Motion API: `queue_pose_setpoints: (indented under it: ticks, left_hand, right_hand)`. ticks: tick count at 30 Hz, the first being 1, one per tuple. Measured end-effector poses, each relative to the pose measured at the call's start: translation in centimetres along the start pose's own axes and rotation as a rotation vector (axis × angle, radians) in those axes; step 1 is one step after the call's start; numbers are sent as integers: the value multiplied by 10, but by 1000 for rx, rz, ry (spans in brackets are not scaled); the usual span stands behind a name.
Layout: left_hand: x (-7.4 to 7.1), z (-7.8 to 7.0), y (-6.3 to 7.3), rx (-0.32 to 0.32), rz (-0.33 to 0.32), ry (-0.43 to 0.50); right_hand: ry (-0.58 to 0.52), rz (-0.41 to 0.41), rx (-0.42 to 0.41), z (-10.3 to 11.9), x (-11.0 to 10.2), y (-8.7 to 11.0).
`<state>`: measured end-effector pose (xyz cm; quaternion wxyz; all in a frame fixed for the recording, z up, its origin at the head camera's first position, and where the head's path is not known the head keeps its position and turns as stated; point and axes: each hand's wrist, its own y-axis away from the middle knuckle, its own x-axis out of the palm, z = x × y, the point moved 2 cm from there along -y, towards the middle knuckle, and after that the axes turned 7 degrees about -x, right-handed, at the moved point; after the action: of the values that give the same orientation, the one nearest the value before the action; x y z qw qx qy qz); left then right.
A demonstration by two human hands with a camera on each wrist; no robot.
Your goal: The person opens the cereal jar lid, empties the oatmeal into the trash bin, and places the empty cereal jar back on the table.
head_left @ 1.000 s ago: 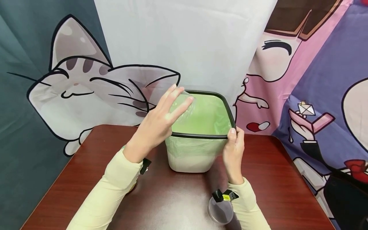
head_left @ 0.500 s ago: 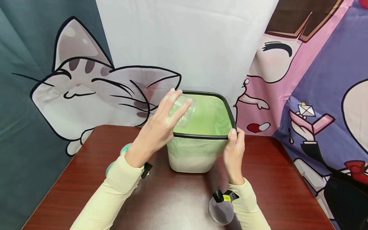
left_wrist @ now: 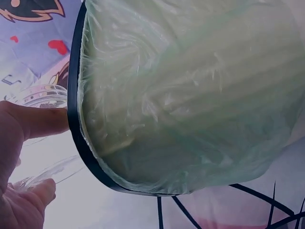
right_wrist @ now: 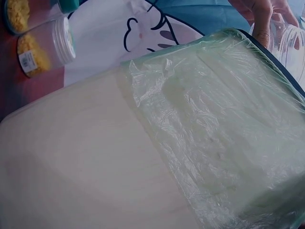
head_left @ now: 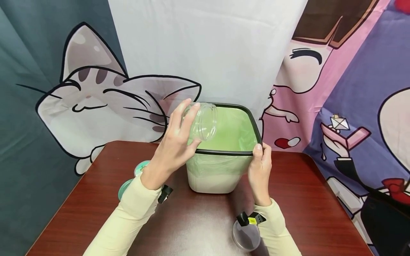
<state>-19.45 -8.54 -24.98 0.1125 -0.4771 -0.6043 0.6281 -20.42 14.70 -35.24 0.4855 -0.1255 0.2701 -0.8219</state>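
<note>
My left hand point(head_left: 176, 142) holds a clear, see-through jar point(head_left: 207, 122) tilted on its side over the left part of the bin's opening. Its ridged mouth faces right, and no contents are visible in it. The pale bin point(head_left: 211, 177) stands upright on the table, with a black rim and a thin green liner bag point(right_wrist: 214, 124) folded over its outside. My right hand point(head_left: 261, 167) grips the bin's right front corner, thumb on the rim and fingers outside. In the left wrist view, the jar point(left_wrist: 45, 95) shows partly behind the rim.
A clear round lid or shallow container point(head_left: 246, 235) lies on the table point(head_left: 192, 220) by my right wrist. Left of the bin stand two teal-topped jars, one nearer point(right_wrist: 43, 47) and one behind point(right_wrist: 19, 16), with yellow pieces inside. A printed cloth point(head_left: 205, 46) hangs behind the table.
The jar has turned in my left hand, and its mouth and side now show more fully. My left wrist has rotated, lowering the thumb. The right hand keeps its grip on the rim.
</note>
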Motion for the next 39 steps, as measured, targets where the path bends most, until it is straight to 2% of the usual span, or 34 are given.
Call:
queue_pose_setpoints:
  ticks: [4, 10, 18, 27, 35, 39]
  left_hand:
    - [0, 1, 2, -25, -8, 2]
    - [-1, 2, 4, -52, -22, 29]
    - [1, 3, 8, -101, -42, 68]
    - [1, 3, 12, -233, -58, 170]
    - [-1, 2, 14, -294, -46, 206]
    - [-3, 0, 16, -342, -34, 264]
  right_hand:
    - [9, 9, 14, 6, 1, 0]
    - [2, 10, 7, 29, 1, 3]
    - [9, 13, 7, 5, 2, 1]
    - [30, -6, 1, 1, 1, -1]
    - [30, -10, 11, 40, 1, 4]
    - [31, -2, 21, 43, 2, 5]
